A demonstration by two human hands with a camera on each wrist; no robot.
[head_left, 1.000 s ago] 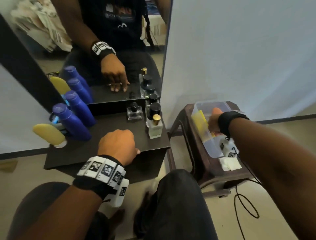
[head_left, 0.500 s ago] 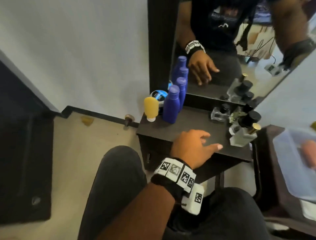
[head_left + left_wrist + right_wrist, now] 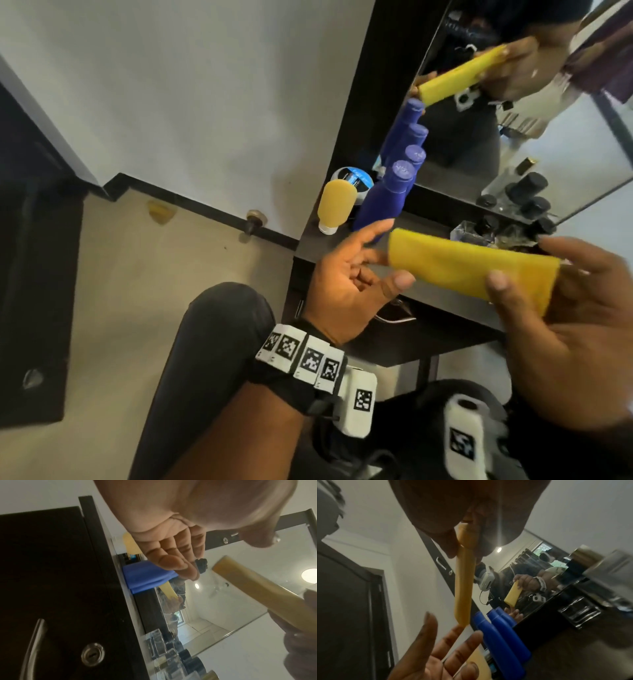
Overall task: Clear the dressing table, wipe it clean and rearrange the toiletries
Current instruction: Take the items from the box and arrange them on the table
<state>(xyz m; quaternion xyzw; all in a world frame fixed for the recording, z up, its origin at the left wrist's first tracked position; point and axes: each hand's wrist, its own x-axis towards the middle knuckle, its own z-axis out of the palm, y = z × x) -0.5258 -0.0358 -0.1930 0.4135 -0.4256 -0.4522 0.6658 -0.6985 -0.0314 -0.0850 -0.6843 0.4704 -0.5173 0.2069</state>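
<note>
My right hand (image 3: pixel 565 308) grips one end of a folded yellow cloth (image 3: pixel 472 270) and holds it level above the dark dressing table (image 3: pixel 318 240). The right wrist view shows the cloth (image 3: pixel 464 581) hanging from my fingers. My left hand (image 3: pixel 376 260) is open, palm up, fingers spread at the cloth's free left end; I cannot tell whether they touch it. Two blue bottles (image 3: pixel 383 202), a yellow tube bottle (image 3: pixel 334 205) and a round tin (image 3: pixel 352 178) stand at the table's back left. Glass perfume bottles (image 3: pixel 479 229) stand at the back right, partly hidden by the cloth.
A mirror (image 3: pixel 548 137) rises behind the table and repeats the bottles, cloth and hands. The table's drawer front has a metal handle (image 3: pixel 32 649) and a lock (image 3: pixel 92 654). My knee (image 3: pixel 222 342) is just in front of the table. Bare floor lies to the left.
My right hand left the clear box on the stool and brought the yellow cloth over the table. My left hand rose off the tabletop, turned palm up and spread its fingers.
</note>
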